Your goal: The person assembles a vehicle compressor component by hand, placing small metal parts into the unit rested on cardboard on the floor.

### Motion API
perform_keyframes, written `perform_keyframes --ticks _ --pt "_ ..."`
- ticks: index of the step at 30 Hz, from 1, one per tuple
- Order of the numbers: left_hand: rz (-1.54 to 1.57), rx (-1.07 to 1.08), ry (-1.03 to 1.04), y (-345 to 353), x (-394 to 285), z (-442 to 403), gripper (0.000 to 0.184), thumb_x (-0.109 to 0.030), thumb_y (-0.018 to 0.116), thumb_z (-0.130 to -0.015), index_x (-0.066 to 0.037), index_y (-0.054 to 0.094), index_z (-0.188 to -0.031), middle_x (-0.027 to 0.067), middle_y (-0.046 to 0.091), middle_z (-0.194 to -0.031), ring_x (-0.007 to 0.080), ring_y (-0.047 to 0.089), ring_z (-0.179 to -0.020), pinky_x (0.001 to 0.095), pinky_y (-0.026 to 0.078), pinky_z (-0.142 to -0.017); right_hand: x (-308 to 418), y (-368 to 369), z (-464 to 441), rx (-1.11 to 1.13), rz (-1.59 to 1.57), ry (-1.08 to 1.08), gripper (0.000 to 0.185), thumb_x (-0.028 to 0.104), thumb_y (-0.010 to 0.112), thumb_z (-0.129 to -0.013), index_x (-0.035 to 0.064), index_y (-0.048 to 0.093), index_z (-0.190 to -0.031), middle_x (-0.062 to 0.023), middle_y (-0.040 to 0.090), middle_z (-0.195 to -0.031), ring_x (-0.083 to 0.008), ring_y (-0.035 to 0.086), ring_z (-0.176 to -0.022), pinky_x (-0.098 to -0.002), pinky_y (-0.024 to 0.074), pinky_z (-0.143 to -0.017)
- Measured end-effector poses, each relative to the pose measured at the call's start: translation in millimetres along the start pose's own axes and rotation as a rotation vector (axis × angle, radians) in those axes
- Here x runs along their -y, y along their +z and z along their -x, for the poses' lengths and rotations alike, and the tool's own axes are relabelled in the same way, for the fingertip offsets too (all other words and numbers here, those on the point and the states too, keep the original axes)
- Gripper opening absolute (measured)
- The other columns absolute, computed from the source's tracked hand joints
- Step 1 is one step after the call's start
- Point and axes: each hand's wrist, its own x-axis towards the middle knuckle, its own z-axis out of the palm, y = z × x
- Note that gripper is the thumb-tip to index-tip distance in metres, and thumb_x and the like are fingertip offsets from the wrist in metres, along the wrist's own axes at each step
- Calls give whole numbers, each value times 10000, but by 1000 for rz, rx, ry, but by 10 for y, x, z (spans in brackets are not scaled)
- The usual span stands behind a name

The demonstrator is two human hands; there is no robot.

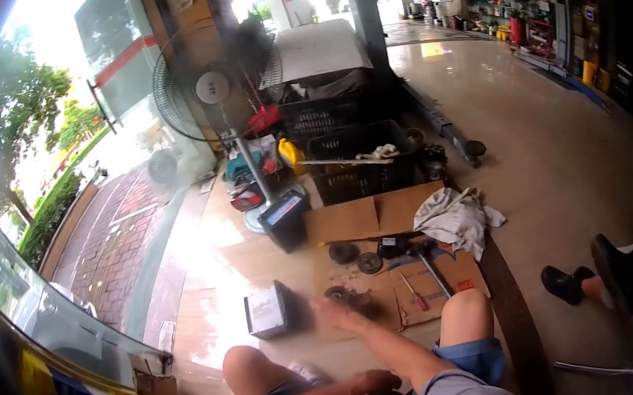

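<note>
Standing fan (212, 87) stood beyond and left of the right grip (332, 318). Black crates (357, 185) sat farther ahead, yellow jug (291, 156) just beside them. Well right of the grip: another person's dark shoes (563, 284). Stocked shelves (503, 2) lay far ahead-right; trees (23, 98) showed far left.

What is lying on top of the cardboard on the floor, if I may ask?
Dark round parts, a slim red-handled tool, a black object with a white label and part of a pale cloth lie on the cardboard. What the cloth covers is hidden.
</note>
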Motion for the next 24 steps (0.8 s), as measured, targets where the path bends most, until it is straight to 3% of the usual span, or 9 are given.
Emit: perform_keyframes --ticks 1,4,6,11,17,20,21,23,24 --pt "-23 21 -110 -382 -170 332 408 -420 583 -884 -47 674 -1019 195 675 -1021 336 649 -972 436 503 -853 -123 190 7 -45 -33 -47 245 149 532 -895 119 559 -1136 -198 646 -989 -357 671 -857 -465 541 -694" --pt "-176 -27 -34 -1241 -639 1264 365 -384 618 -868 -38 651 -980 196 657 -977 353 628 -962 442 491 -832 -159 132 39 -125 -81 -97 165 130 554 -845 99 630 -988 -168 637 -939 -345 667 -861 -444 531 -734" --pt "-205 14 -117 -1268 -617 1335 331 -345 633 -849 -29 613 -948 190 633 -931 369 608 -932 442 477 -813 -150 92 12 -165 -185 -84 142 117 562 -832 75 648 -937 -150 639 -937 -339 659 -865 -422 528 -751" --pt "-80 -280 115 -971 -213 1318 326 -324 641 -840 -14 584 -924 178 621 -879 372 600 -891 428 477 -776 213 -287 172 -236 -536 211 160 124 557 -889 22 650 -971 -124 664 -1001 -277 671 -838 -376 529 -745" --pt "-524 -139 -67 -795 -63 548 217 -247 652 -819 -76 720 -934 141 681 -956 286 657 -928 414 505 -763 145 -45 84 -33 -1450 557 300 287 558 -971 34 564 -1133 -126 679 -954 -194 672 -791 -340 559 -663" --pt "-433 175 -137 -840 -187 548 248 -234 647 -808 -102 741 -995 110 697 -994 218 667 -937 392 501 -758 172 -198 51 -46 -1307 580 321 330 548 -973 69 560 -1160 -135 671 -907 -218 666 -726 -337 558 -631" --pt "-461 160 -113 -810 -309 538 216 -230 648 -785 -105 733 -939 99 688 -942 212 663 -893 386 498 -725 213 -260 60 -19 -1237 602 321 327 544 -974 67 567 -1161 -144 669 -904 -224 667 -717 -342 555 -630" --pt "-494 128 -63 -657 -545 541 156 -223 650 -740 -112 717 -827 78 669 -839 199 655 -805 376 492 -659 214 -218 -5 -76 -554 421 331 311 533 -971 56 586 -1175 -197 669 -961 -293 682 -817 -379 541 -709" --pt "-487 -123 176 -426 -447 454 142 -223 644 -751 -109 708 -807 74 665 -815 202 648 -780 385 479 -642 159 -79 -33 -186 -528 237 323 278 542 -958 44 601 -1172 -224 657 -1012 -343 660 -934 -396 513 -798"
